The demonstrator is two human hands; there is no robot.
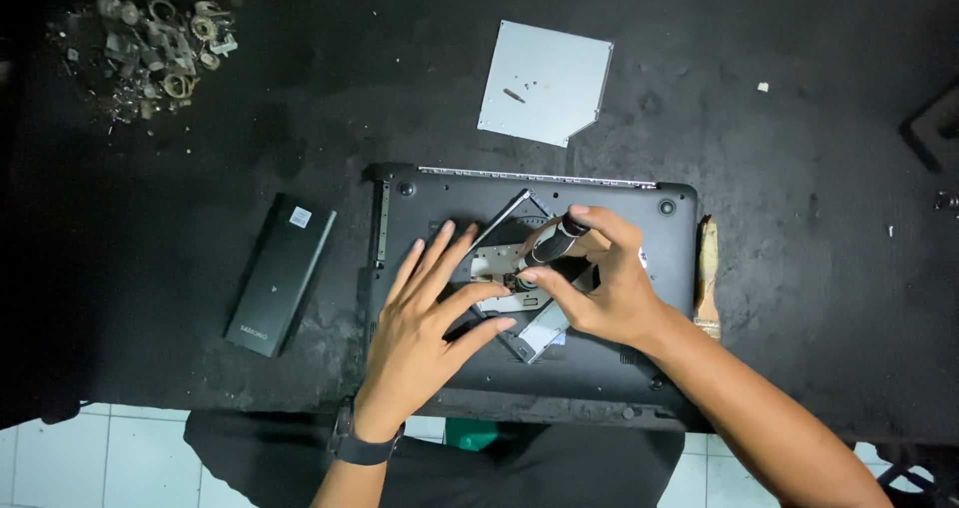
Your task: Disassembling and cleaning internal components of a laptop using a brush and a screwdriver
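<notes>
— Black table, black laptop lying bottom-up at the centre of the frame. What are the hands doing?

— Both are over the laptop's underside. The left hand lies flat, fingers spread and released, the tips pressing on a silver drive that sits tilted on the laptop's base, at the middle of the frame. Its thumb reaches toward a small part at the drive's centre.

— And the right?

— The right hand has its fingers clenched around a screwdriver with a dark handle. The tool slants down to the left, its tip at that same small centre part, just beside the left thumb.

— Anything on the wrist?

— A dark watch on the left one.

— What else lies about?

— A grey metal plate above the laptop, well apart from it, with a few tiny bits on it, too small to tell. A dark flat battery to the left, tilted. A heap of metal scraps in the upper left corner. A brush with a pale wooden handle lies just beside the laptop's right edge, close to the right wrist.

— And below the table?

— White floor tiles at the lower left.
</notes>
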